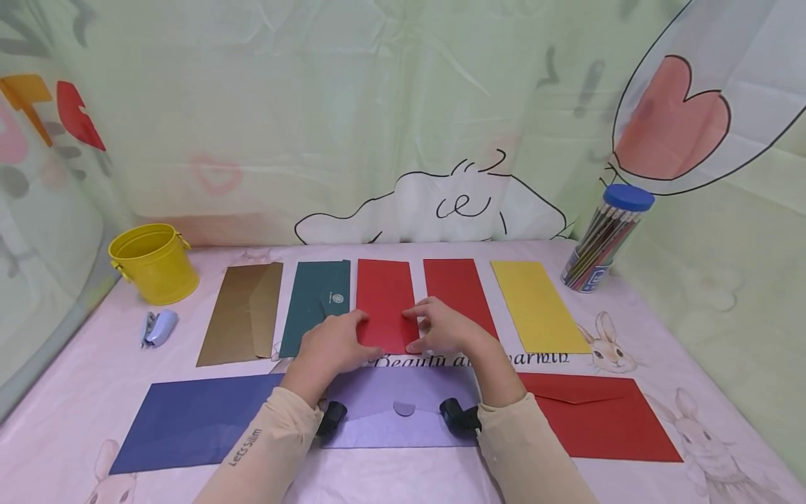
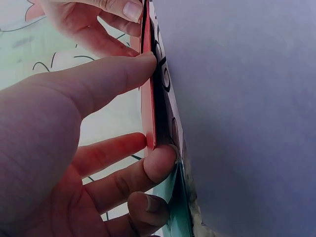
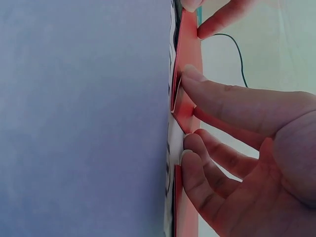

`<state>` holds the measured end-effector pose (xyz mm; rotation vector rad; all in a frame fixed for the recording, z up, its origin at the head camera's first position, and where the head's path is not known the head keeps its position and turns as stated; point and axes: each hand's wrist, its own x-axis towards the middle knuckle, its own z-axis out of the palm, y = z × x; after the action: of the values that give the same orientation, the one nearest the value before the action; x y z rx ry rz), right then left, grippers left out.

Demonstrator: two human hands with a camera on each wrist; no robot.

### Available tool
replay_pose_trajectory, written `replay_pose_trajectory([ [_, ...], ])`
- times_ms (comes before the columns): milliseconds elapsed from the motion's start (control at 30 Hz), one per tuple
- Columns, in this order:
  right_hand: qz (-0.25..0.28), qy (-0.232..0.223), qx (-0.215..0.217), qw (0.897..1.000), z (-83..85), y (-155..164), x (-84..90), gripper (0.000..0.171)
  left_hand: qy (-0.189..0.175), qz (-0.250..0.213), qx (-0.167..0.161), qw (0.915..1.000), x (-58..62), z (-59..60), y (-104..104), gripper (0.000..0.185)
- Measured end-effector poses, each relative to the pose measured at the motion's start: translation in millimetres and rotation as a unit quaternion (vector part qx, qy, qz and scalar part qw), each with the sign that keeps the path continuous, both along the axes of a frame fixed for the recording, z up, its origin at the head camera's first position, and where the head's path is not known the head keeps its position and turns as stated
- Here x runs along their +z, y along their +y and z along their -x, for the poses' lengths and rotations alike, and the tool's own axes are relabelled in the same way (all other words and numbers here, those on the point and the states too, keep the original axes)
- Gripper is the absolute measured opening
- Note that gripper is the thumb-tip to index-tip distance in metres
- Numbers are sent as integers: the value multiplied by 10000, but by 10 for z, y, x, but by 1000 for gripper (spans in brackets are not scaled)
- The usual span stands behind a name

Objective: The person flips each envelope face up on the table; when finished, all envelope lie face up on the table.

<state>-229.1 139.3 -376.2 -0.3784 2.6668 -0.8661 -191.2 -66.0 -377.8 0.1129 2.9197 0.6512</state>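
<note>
- Left hand [image 1: 330,346] holds the near left corner of a red envelope [image 1: 384,294], thumb on top and fingers beneath; its grip is pinched on that edge.
- Right hand [image 1: 441,329] pinches the near right corner of the same envelope.
- The envelope lies mid-row on the worktop [image 1: 94,392], between a green envelope [image 1: 315,301] and a second red one [image 1: 460,283].
- A lilac envelope [image 1: 397,420] lies just under the wrists.

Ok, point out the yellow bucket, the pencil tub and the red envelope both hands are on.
yellow bucket [image 1: 153,264], head view, front wall.
pencil tub [image 1: 606,241], head view, clear side.
red envelope [image 1: 385,297], head view, bare middle.
</note>
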Motion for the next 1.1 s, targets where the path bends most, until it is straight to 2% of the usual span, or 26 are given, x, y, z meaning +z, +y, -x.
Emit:
replay_pose_trajectory([
  [767,-35,53,25,10000,-12,3,19,64,32,77,-30,10000,-6,-25,8,67],
  [933,43,-31,112,9999,-23,32,90,65,89,49,-89,9999,24,-26,37,66],
  [1100,121,60,89,9999,-58,132,225,69,311,-193,-354,9987,98,-49,104,64],
])
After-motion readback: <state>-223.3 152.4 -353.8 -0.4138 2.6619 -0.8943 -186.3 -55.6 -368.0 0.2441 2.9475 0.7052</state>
